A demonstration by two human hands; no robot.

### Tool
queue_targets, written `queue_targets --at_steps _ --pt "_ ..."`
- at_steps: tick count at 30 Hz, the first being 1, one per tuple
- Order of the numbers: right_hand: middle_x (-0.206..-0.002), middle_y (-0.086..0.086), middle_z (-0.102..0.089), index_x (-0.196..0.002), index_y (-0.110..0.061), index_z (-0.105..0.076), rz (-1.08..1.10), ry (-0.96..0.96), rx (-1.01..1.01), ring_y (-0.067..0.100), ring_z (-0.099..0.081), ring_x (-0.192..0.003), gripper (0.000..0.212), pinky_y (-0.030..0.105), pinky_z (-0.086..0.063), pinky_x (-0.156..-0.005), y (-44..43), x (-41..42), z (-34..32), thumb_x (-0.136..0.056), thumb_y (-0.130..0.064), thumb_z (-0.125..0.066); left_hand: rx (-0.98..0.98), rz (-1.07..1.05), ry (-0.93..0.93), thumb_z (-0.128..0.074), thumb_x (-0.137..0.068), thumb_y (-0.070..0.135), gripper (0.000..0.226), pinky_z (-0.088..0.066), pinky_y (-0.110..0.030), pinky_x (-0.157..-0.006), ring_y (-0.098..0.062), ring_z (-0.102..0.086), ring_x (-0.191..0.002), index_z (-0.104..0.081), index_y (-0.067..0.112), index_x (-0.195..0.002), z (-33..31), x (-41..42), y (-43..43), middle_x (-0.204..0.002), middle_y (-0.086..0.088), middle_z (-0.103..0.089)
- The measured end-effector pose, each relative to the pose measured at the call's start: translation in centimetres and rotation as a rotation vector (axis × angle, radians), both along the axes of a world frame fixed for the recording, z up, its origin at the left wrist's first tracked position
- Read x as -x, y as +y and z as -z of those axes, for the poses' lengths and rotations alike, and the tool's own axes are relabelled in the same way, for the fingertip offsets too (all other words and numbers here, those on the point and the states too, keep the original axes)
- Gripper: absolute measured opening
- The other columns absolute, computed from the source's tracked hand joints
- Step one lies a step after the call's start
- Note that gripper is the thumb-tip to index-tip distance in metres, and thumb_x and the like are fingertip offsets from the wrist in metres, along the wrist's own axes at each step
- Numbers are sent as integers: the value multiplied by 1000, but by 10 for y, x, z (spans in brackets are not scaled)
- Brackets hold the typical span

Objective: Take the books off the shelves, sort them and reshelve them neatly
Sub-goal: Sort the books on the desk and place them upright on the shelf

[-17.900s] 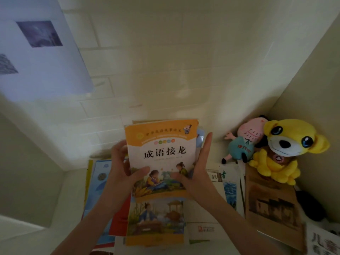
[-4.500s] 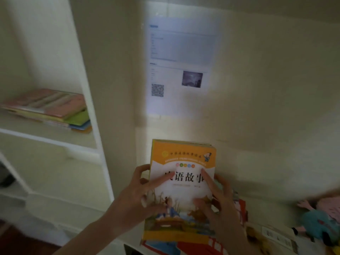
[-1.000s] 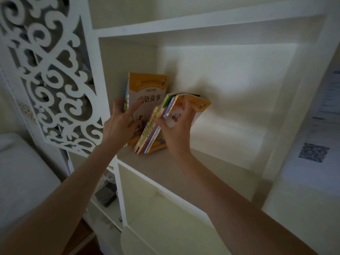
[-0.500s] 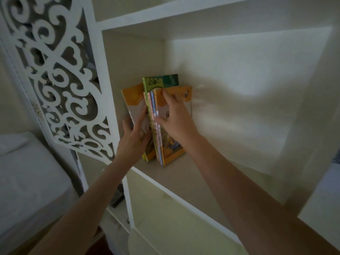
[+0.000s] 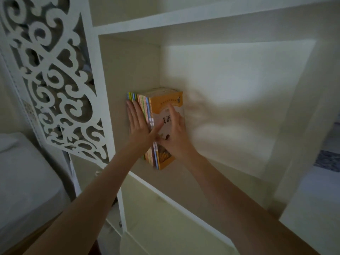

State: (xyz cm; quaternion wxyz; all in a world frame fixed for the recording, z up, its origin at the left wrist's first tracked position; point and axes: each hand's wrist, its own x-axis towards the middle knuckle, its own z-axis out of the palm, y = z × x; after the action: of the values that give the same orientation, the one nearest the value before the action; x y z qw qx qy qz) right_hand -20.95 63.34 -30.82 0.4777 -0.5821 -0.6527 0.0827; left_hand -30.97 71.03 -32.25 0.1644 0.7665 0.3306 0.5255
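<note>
**A:** Two hands on one row of books [image 5: 147, 105]. How many volumes?

**B:** Six or seven spines, I'd say. The thin ones blur together, so I can't give a firm count. They stand upright on the shelf [image 5: 165, 182], tight against the side wall [image 5: 128, 67] at its nine o'clock end.

**A:** And the grip?

**B:** Neither hand clasps anything. The left hand [image 5: 138, 124] lies flat on the spines with its fingers straight. The right hand [image 5: 174, 133] is spread against the orange cover [image 5: 167, 102] of the outermost book, at three o'clock of the row. The two thumbs meet low down.

**A:** The surface?

**B:** One pale cream board with a white front edge. One upper shelf [image 5: 184, 18], also white, sits at twelve o'clock.

**A:** The room?

**B:** One white fretwork panel [image 5: 55, 80] at nine o'clock of the compartment. One white padded surface [image 5: 24, 181] lies at seven o'clock below it. The light is dim.
</note>
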Motion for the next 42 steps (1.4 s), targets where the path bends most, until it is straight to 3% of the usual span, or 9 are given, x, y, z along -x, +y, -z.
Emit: queue_targets --at_steps 5,11,18,22,25,30,35,38,42 --pt "-158 8 2 -151 -32 4 14 -53 102 24 3 -147 109 45 -14 -117 -1 7 14 -79 -13 -76 -36 -69 41 -38 -87 67 97 1 -37 -116 -18 16 -143 10 11 -149 5 17 -4 -156 -13 18" --pt "-156 11 2 -151 -27 -4 19 54 183 27 -2 -146 100 43 -19 -116 -12 21 28 -81 -8 -73 -21 -77 158 -55 -89 42 94 -7 -56 -116 -42 7 -142 4 -5 -146 20 7 -4 -151 -33 6" --pt "-156 3 3 -145 -42 -6 -32 136 -2 22 -2 -147 95 45 -28 -115 -60 15 26 -83 -4 -67 -113 -167 145 -60 -75 57 107 -14 -51 -111 -40 -6 -143 -5 3 -149 8 7 -21 -154 -27 -3" --pt "-151 2 -11 -150 -26 -11 -14 159 -140 7 -20 -139 89 23 -40 -107 -101 7 1 -84 -6 -68 -263 6 123 -70 -83 14 83 -18 -31 -112 -29 -11 -142 -16 24 -145 1 6 -56 -153 -21 -7" --pt "-150 -6 -12 -148 -26 -15 -131 193 -95 1 -29 -133 83 2 -36 -94 -150 5 -16 -87 -5 -66 -323 92 95 -63 -84 2 59 -24 -4 -104 -9 -25 -134 -40 13 -138 -5 7 -93 -145 -18 -22" --pt "-143 -21 -31 -140 -39 -31 -199 170 -17 -2 -51 -119 69 18 -47 -95 -241 -11 -14 -88 -11 -67 -118 346 -51 -50 -86 8 18 -54 -32 -78 -12 -61 -94 -59 18 -97 -12 13 -207 -104 5 -57" --pt "-128 -15 -57 -129 -32 -49 -12 320 58 3 -64 -104 52 11 -48 -83 -353 -53 0 -87 -8 -66 -333 504 2 -47 -82 6 22 -44 -21 -78 -13 -58 -92 -68 11 -79 3 2 -311 -93 4 -63" --pt "-123 -14 -61 -123 -47 -52 171 406 139 3 -61 -109 50 13 -48 -87 -416 -89 32 -83 -24 -71 -145 715 -7 -46 -84 7 25 -46 -17 -77 -8 -61 -90 -67 17 -92 37 -24 -354 -95 7 -62" --pt "-135 -29 -41 -128 -55 -43 458 378 348 -6 -44 -124 59 17 -41 -96 -490 -143 111 -75 -43 -66 139 914 399 -44 -88 24 42 -47 -17 -85 4 -53 -107 -49 48 -122 128 -81 -395 -122 24 -46"
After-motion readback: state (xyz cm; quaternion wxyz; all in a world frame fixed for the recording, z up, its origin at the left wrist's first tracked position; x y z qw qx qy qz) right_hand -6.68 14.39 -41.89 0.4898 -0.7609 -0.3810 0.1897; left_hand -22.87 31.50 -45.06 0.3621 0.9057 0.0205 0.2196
